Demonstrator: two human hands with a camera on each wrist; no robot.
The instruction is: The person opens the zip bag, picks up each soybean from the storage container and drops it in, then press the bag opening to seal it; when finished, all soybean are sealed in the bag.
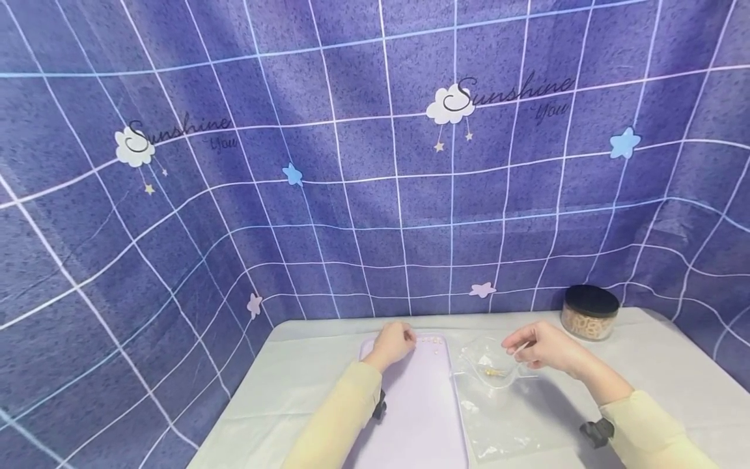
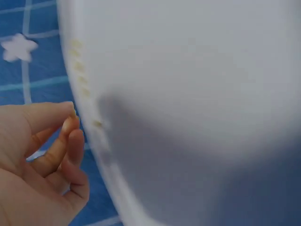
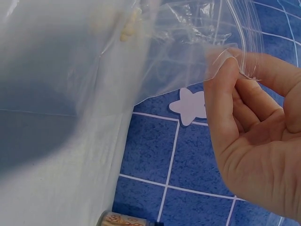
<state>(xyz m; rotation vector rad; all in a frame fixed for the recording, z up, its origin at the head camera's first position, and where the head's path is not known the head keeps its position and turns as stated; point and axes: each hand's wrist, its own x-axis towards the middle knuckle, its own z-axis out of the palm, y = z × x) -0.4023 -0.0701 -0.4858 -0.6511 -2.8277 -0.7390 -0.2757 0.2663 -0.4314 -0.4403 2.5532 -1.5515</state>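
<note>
My left hand (image 1: 394,343) is over the far left part of a lilac tray (image 1: 410,404). In the left wrist view its thumb and fingertips come together on a tiny yellowish piece, mostly hidden by the fingers. Several small pale yellow pieces (image 2: 79,67) lie in a line along the tray's far edge. To the tray's right, my right hand (image 1: 547,348) pinches the edge of a clear zip bag (image 3: 188,28) between thumb and fingers. The bag's mouth stands lifted, and a few yellow pieces (image 1: 493,372) lie inside it.
A clear jar (image 1: 588,316) with a black lid, filled with light tan rings, stands at the table's back right. The pale cloth-covered table (image 1: 281,391) ends at a blue-purple grid curtain (image 1: 363,195) behind and at the sides.
</note>
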